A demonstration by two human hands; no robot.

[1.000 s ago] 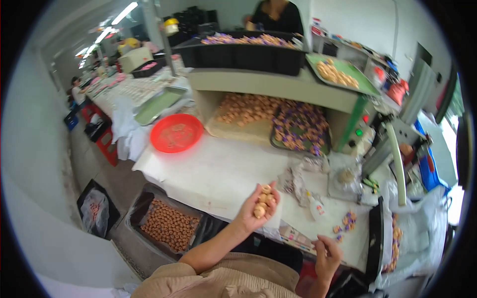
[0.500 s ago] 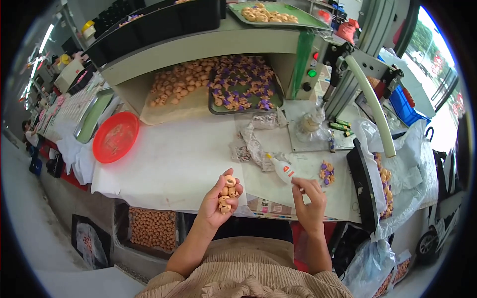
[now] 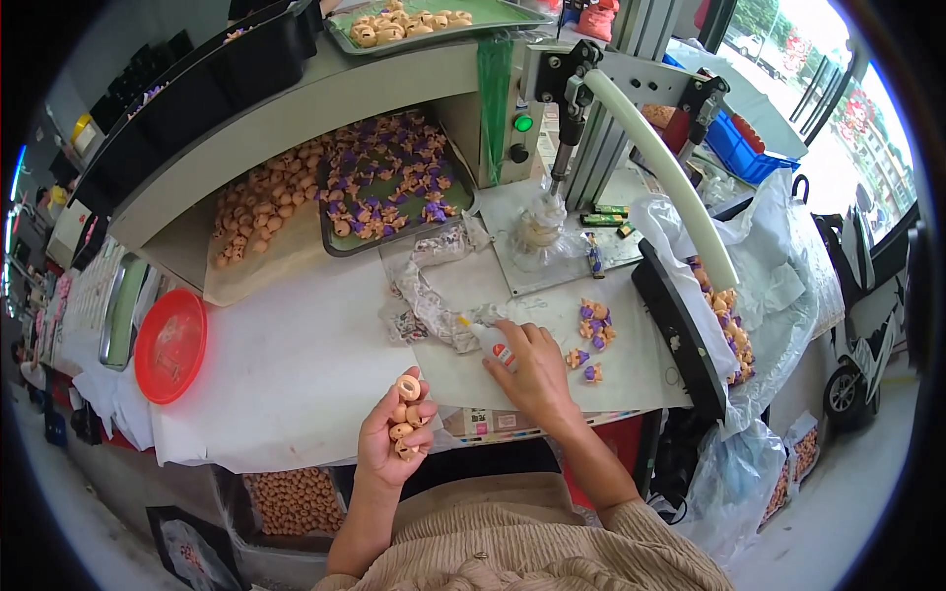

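Hollow peach-coloured pieces (image 3: 402, 414) in the left hand (image 3: 384, 443), white bottle (image 3: 496, 348) at the right hand (image 3: 540, 379).
The left fingers curl around the pieces, near the front edge of the table (image 3: 286, 374). The right fingers bend over the bottle, touching it; whether they grip it, I cannot tell. Beyond, purple-and-peach figures (image 3: 595, 325) lie rightward, 2 apart from the cluster; farther out are a black tray (image 3: 680, 340) and a red basin (image 3: 169, 343).

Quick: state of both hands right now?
Left hand: closed around several small peach-coloured pieces.
Right hand: at the white bottle; whether closed on it cannot be told.
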